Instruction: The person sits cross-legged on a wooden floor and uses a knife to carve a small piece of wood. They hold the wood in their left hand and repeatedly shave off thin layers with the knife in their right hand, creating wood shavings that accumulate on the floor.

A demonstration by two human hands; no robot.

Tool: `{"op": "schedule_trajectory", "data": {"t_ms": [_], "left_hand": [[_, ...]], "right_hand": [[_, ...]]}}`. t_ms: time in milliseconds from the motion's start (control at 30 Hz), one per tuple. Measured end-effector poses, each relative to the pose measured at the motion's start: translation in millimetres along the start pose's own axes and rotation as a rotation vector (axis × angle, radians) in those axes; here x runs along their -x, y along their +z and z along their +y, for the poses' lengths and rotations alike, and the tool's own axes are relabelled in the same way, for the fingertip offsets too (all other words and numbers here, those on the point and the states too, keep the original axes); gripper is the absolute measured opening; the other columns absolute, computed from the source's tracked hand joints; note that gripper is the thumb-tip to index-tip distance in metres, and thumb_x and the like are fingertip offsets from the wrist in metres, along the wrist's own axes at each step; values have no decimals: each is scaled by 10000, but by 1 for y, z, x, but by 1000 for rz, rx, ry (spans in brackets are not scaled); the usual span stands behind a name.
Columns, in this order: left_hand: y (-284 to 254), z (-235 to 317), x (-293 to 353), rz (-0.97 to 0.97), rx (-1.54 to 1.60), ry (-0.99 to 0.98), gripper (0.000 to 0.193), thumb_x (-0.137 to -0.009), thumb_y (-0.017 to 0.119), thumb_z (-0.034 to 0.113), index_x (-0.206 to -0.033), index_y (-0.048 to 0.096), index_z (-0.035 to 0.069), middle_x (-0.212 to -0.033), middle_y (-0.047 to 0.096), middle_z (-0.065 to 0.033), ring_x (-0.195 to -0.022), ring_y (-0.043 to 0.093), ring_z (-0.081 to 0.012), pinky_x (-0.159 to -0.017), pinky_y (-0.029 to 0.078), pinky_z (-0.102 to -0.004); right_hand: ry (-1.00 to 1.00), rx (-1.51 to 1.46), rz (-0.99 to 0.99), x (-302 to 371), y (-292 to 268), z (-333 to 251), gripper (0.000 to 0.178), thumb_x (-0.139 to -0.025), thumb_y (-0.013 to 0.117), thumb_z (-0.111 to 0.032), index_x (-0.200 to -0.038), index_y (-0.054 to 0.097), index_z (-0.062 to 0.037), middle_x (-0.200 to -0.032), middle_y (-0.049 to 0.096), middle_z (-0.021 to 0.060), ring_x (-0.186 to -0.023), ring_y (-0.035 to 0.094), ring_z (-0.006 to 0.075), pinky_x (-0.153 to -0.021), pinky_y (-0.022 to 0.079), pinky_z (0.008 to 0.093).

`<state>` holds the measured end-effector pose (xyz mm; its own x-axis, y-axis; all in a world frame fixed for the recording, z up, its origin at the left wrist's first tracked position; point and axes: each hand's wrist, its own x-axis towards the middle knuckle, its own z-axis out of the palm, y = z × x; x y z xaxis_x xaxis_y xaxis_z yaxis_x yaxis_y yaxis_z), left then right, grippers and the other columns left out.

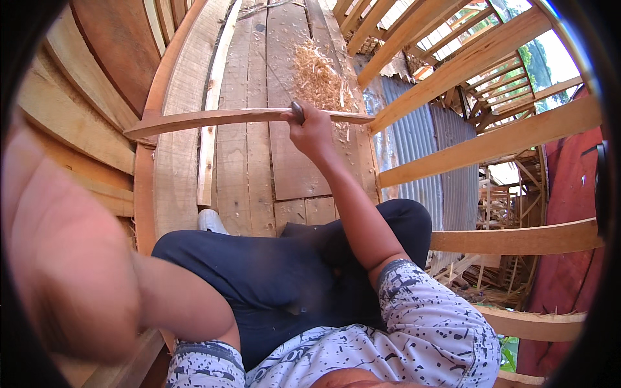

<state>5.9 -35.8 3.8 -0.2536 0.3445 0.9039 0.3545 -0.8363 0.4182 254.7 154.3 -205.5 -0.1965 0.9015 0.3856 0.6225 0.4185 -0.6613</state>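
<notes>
My right hand point(310, 134) is closed round a tool with a dark handle point(297, 109). From it a long, thin metal part point(275, 74) points away over the boards; its exact kind I cannot make out. A long wooden strip point(226, 117) lies crosswise at the same spot, its left end by the plank wall and its right end by the slats. Whether my fingers also grip that strip is hidden. Close to the camera on the left, my left hand point(74, 284) is raised and badly smeared by motion, so its fingers cannot be read.
Wood shavings point(317, 77) are heaped on the plank floor point(246, 168) ahead. A pale narrow batten point(210, 123) runs lengthwise on the left. Upright planks point(77, 129) wall the left side; open slats point(466, 152) line the right, with corrugated metal sheets point(414, 142) beyond.
</notes>
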Motion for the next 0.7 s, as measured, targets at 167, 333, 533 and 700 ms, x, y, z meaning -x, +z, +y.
{"op": "schedule_trajectory", "data": {"t_ms": [167, 333, 533, 700], "left_hand": [[21, -61, -29, -325, -602, 150, 380, -1044, 411, 309, -1359, 561, 160, -1428, 545, -77, -1380, 452, -274, -1130, 370, -502], [12, -63, -17, -131, -764, -179, 399, -1026, 501, 366, -1272, 631, 80, -1374, 574, -131, -1296, 516, -222, -1103, 385, -410], [-9, -82, -14, 443, -319, -661, 532, -1014, 466, 429, -1375, 520, 42, -1442, 505, -150, -1424, 373, -283, -1202, 179, -452], [4, -81, -8, 195, 418, -884, 624, -1043, 314, 443, -1456, 374, -21, -1493, 433, -202, -1451, 330, -319, -1192, 195, -541]], "right_hand": [[-77, 78, 124, -6, -25, 0, 192, -885, 729, -186, -852, 621, -30, -612, 572, 164, -534, 546, 311, -520, 430, 410], [-45, 53, 193, -20, -57, -8, 174, -893, 719, -230, -899, 652, -70, -663, 651, 153, -647, 671, 356, -562, 492, 443], [40, -125, 229, -26, -85, 7, 97, -916, 691, -98, -912, 698, -1, -643, 548, -69, -580, 407, 35, -539, 367, 245], [180, -222, 180, -22, -102, -3, 171, -928, 721, -172, -928, 691, -4, -652, 515, -88, -601, 393, 26, -541, 332, 232]]}}
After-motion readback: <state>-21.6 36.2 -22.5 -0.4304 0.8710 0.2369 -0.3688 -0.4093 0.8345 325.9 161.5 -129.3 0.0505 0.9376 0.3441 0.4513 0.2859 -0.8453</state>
